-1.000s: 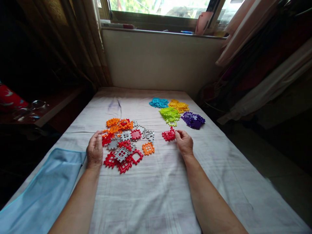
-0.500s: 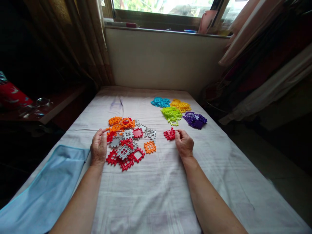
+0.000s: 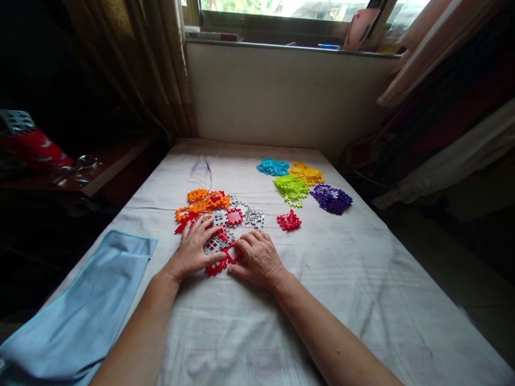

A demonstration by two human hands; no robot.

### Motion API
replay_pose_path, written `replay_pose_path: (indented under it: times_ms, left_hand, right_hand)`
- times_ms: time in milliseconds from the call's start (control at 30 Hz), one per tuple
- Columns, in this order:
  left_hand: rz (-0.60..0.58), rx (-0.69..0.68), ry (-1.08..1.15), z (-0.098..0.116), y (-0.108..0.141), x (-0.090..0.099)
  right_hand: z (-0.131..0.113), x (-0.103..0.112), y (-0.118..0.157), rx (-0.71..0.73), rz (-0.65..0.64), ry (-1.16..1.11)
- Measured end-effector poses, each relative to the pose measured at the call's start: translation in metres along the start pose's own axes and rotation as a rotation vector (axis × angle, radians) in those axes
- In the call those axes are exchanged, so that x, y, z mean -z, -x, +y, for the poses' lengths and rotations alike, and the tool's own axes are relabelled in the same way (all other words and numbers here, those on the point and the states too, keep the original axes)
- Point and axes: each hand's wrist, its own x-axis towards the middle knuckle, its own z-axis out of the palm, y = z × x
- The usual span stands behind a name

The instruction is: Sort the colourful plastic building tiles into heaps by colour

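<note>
On the bed lies a mixed pile of notched plastic interlocking tiles, with orange tiles (image 3: 199, 206), grey tiles (image 3: 241, 210) and red tiles (image 3: 234, 216). My left hand (image 3: 195, 249) rests on the pile's left side, fingers spread over red and grey pieces. Opposite it, my right hand (image 3: 259, 260) has its thumb and fingers bent around the edge of a red frame tile (image 3: 233, 253) at the near right of the pile. The right hand hides some tiles beneath it. A small heap of red tiles (image 3: 288, 220) lies apart, right of the pile.
Sorted heaps of blue tiles (image 3: 272, 166), yellow tiles (image 3: 308, 174), lime green tiles (image 3: 292, 190) and purple tiles (image 3: 331, 199) sit farther back. A light blue cloth (image 3: 92, 300) lies at left. Glasses (image 3: 86, 162) rest on a side shelf.
My right hand has left the small red heap and moved left to the mixed pile. My left hand has gone from beside the pile onto it, fingers spread. The view has shifted slightly.
</note>
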Motion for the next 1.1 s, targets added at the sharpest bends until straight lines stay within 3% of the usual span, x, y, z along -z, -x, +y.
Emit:
replay_pose_path:
  times_ms: [233,433,500,633,733,900,1100]
  left_hand:
    - [-0.010,-0.018,-0.039,-0.005,0.002,0.000]
    - [0.075,-0.001,-0.020,-0.011,0.001,0.006]
    - [0.090,0.006,-0.005,-0.012,0.001,0.005]
    - [0.119,0.022,0.035,-0.010,0.001,0.003]
    - [0.165,0.035,0.078,-0.008,0.000,0.002]
    - [0.284,0.063,0.201,-0.005,-0.001,0.005]
    - [0.437,0.268,0.462,-0.012,0.000,0.010]
  right_hand:
    - [0.002,-0.001,0.001,-0.021,0.045,-0.004]
    - [0.027,0.005,0.005,-0.019,0.142,-0.034]
    - [0.043,0.009,0.008,-0.096,0.205,-0.009]
    - [0.082,0.016,0.017,-0.429,0.352,0.145]
    - [0.105,0.017,0.024,-0.620,0.386,0.223]
    - [0.113,0.015,0.025,-0.722,0.374,0.241]
    - [0.113,0.013,0.025,-0.708,0.428,0.257]
